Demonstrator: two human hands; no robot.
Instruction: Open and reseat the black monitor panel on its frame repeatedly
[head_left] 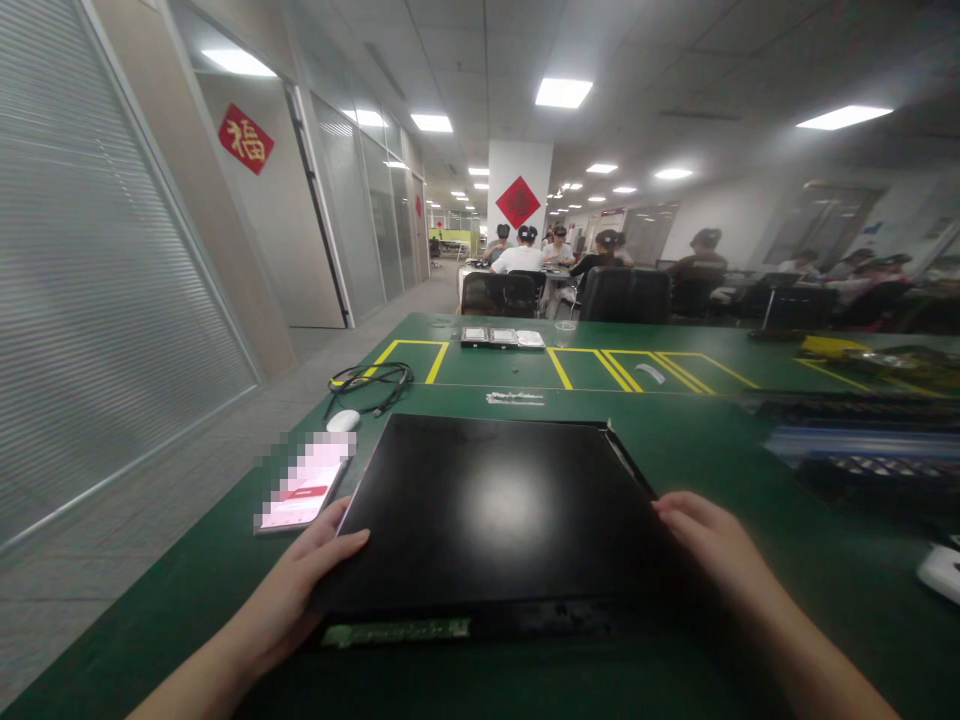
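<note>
Black panel [510, 510]: between your two hands, glossy face up, over the green surface [187, 615]; whether it rests there, you cannot tell.
Circuit strip [397, 632]: green, along the panel's near edge, toward your left.
Left hand [311, 560]: your fingers hold the panel's left edge, thumb on its face, the others partly hidden.
Right hand [705, 530]: your fingers hold the panel's right edge, closed narrowly on it.
Phone [307, 490]: lit, partly pixelated, just beside your left hand.
White mouse [343, 421]: beyond the phone, near a loosely coiled black cable [386, 397].
Far side: three flat boxes [502, 338] in a row, near yellow tape outlines [420, 343].
Right side: dark and blue items [862, 445], blurred, well apart from your right hand.
</note>
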